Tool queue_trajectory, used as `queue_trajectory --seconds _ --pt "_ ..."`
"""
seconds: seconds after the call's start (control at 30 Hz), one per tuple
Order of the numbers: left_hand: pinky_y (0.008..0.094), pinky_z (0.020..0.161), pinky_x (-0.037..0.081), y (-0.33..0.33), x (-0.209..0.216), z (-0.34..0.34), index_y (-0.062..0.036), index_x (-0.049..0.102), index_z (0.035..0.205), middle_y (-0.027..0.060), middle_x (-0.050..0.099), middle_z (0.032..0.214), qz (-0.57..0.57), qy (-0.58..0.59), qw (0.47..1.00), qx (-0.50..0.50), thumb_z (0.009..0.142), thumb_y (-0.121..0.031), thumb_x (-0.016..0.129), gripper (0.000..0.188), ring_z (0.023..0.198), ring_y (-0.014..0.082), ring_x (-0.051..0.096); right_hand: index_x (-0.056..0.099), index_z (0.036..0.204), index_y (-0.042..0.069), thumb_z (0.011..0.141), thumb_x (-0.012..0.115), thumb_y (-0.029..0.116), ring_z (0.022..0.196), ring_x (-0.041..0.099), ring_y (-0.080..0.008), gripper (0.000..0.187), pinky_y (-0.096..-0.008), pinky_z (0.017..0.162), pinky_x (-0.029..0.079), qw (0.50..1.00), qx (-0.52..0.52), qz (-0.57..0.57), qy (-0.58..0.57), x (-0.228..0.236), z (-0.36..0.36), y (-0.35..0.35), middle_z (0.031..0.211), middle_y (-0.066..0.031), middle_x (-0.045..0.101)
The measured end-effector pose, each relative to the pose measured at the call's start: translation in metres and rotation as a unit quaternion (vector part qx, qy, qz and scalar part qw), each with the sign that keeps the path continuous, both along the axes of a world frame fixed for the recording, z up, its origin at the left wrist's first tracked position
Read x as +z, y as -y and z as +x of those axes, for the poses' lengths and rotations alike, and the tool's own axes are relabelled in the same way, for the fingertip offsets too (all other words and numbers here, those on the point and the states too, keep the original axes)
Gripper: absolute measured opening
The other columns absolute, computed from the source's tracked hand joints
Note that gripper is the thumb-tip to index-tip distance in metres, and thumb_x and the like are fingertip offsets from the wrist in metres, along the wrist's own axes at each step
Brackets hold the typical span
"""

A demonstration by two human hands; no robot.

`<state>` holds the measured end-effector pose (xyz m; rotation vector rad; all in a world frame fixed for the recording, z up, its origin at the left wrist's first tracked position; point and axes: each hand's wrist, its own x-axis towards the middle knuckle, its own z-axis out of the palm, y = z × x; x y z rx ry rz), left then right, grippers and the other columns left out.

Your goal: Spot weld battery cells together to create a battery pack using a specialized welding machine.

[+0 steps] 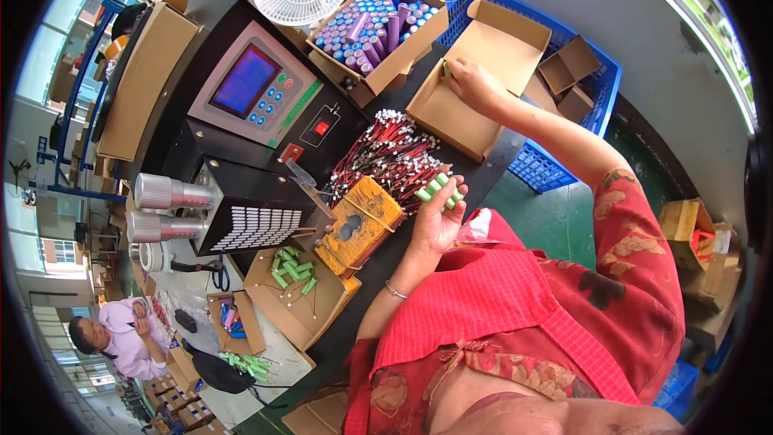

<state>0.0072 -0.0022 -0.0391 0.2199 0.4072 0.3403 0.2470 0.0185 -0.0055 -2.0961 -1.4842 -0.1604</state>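
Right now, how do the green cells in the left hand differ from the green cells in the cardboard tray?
The held green cells are in the left hand, while the tray's green cells lie in the cardboard tray. The held ones sit close together, roughly side by side; the tray ones form a loose heap, pointing various ways. The held group looks smaller than the tray group. Both are green and cylindrical.

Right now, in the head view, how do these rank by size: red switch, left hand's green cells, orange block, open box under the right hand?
Largest to smallest:
Open cardboard box
Orange block
Green cells in left hand, together
Red switch
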Motion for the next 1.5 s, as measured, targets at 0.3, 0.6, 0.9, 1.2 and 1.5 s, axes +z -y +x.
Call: queue_trajectory --seconds 0.3,0.6,0.9,1.2,1.5 --pt "0.0240 0.071 0.055 0.001 -0.002 -0.011 -0.0072 0.049 0.111 0.0102 0.058 0.108 0.018 0.012 0.999 -0.027 0.081 0.000 0.059 0.033 0.099 0.0183 0.059 0.057 0.083 -0.002 0.075 0.058 0.010 0.072 0.063 -0.0317 0.015 -0.0386 0.064 0.051 0.998 -0.028 -0.017 0.052 -0.020 0.013 -0.017 0.080 -0.0166 0.062" --pt "0.0257 0.076 0.054 0.015 0.003 -0.019 -0.0089 0.045 0.118 0.0107 0.053 0.116 0.005 0.035 0.997 -0.074 0.082 -0.006 0.061 0.039 0.102 0.0215 0.056 0.062 0.089 -0.002 0.079 0.066 0.014 0.068 0.061 -0.0120 0.019 -0.0264 0.060 0.050 0.877 0.271 -0.169 -0.358 0.065 -0.067 0.081 0.076 -0.0077 0.064" --pt "0.0302 0.077 0.052 0.031 0.007 -0.035 -0.0056 0.052 0.107 0.0074 0.058 0.098 0.019 -0.026 0.986 -0.161 0.080 -0.005 0.063 0.029 0.085 0.0164 0.060 0.055 0.097 0.007 0.078 0.059 0.018 0.073 0.061 -0.0260 0.022 -0.0387 0.072 0.045 0.986 0.061 -0.131 0.084 -0.007 -0.066 0.097 0.076 -0.0097 0.062" --pt "0.0343 0.083 0.050 0.035 0.001 -0.048 -0.0034 0.051 0.110 0.0117 0.058 0.106 0.002 -0.013 0.993 -0.117 0.080 -0.003 0.062 0.033 0.093 0.0235 0.060 0.059 0.096 0.004 0.077 0.058 0.014 0.086 0.058 -0.0312 0.022 -0.0408 0.074 0.046 0.935 -0.169 -0.076 0.302 0.025 0.077 0.109 0.091 -0.0155 0.060" --pt "0.0306 0.080 0.050 0.040 0.001 -0.062 0.0023 0.050 0.111 0.0119 0.062 0.097 0.106 -0.021 0.983 -0.146 0.080 -0.002 0.062 0.034 0.086 0.0197 0.062 0.060 0.082 0.003 0.077 0.060 0.010 0.074 0.058 -0.0296 0.009 -0.0389 0.065 0.048 0.945 0.310 0.023 -0.104 0.006 -0.085 0.000 0.077 -0.0114 0.054"
